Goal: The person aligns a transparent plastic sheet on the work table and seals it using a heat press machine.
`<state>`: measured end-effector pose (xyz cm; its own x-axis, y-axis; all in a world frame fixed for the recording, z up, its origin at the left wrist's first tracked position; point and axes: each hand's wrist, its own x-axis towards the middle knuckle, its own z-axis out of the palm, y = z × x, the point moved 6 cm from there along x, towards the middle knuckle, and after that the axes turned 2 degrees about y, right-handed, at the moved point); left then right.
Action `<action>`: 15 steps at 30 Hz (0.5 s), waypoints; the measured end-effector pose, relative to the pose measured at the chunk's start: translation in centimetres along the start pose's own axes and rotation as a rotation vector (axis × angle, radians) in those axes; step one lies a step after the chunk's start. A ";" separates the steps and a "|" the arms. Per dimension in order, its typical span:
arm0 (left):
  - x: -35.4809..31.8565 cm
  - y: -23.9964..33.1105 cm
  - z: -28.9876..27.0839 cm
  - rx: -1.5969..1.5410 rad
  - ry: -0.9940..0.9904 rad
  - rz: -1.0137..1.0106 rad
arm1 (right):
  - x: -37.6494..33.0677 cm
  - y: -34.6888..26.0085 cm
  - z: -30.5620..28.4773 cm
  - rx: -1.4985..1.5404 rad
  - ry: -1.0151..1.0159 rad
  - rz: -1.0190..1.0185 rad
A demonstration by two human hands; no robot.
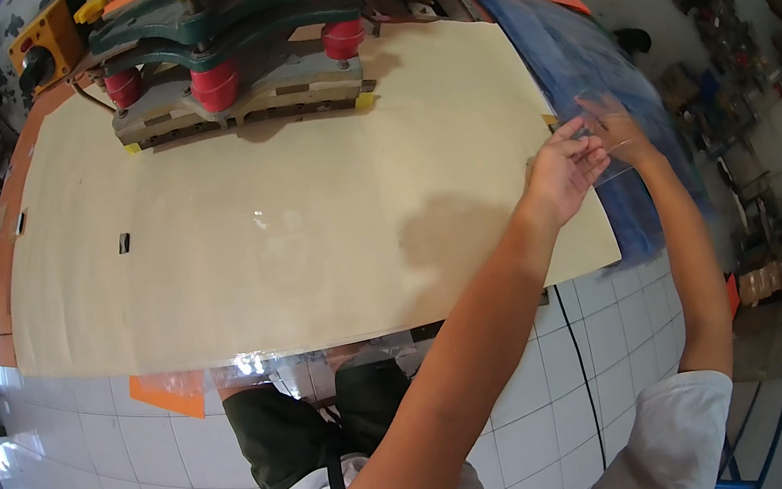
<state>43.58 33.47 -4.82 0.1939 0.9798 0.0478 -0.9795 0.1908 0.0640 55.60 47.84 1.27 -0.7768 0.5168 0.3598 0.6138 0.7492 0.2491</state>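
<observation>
I am locating a clear plastic film at right of frame, judging it light, limp and slippery, best pinched by an edge. The left hand is half-curling beside it; the right hand is blurring. I am confirming neither grip. Blue plastic sheets are lying beyond.

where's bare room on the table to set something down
The cream sheet looks bare mid-way between the small black piece, green machine and left forearm, save a glint; so does its near left corner. It's crowded under the machine and along the right edge, by left hand, right hand and blue plastic.
</observation>
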 end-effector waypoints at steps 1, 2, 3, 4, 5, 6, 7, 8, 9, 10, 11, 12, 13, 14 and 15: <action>-0.2 0.5 -0.3 -0.001 0.000 0.011 | 1.2 0.0 0.7 0.012 0.004 -0.001; -0.2 0.4 -0.3 0.001 -0.003 0.008 | 2.1 0.6 1.2 0.075 -0.104 0.065; -0.2 0.3 -0.2 -0.002 -0.008 0.004 | 2.6 1.1 1.8 0.138 -0.212 0.131; -0.2 0.4 -0.1 -0.001 -0.013 0.002 | 3.1 1.1 1.8 0.136 -0.208 0.134; -0.2 0.3 0.1 0.003 -0.017 0.000 | 3.3 1.5 2.2 0.162 -0.237 0.239; -0.3 0.1 0.2 0.006 -0.013 -0.004 | 3.3 2.0 2.5 0.189 -0.265 0.344; -0.4 0.4 0.0 0.012 -0.002 0.003 | 3.8 1.0 2.6 0.197 -0.261 0.338; -0.4 0.8 -0.3 0.020 0.003 0.012 | 4.2 -0.2 2.3 0.193 -0.187 0.288; -0.5 1.2 -0.5 0.019 -0.001 0.025 | 4.9 -1.4 1.9 0.189 -0.113 0.238; -0.1 0.7 -0.6 0.010 -0.014 0.018 | 4.6 -0.4 2.1 0.182 -0.113 0.247; 0.0 0.4 -0.3 0.008 -0.025 0.010 | 4.7 0.6 2.4 0.143 -0.124 0.192; 0.1 0.1 0.2 -0.005 -0.061 0.009 | 4.8 1.5 2.8 0.103 -0.135 0.136; 0.1 0.1 0.3 -0.015 -0.089 0.015 | 5.2 2.0 4.0 0.102 -0.133 0.138; 0.0 0.0 0.4 -0.016 -0.094 0.013 | 5.6 2.6 4.9 0.030 -0.156 0.177; 0.0 -0.1 0.5 -0.035 -0.108 0.017 | 5.6 3.5 5.3 -0.044 -0.179 0.217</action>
<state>43.69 33.40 -4.29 0.1797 0.9714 0.1554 -0.9837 0.1775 0.0277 52.66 55.57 -0.66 -0.6369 0.7309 0.2452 0.7707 0.5965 0.2240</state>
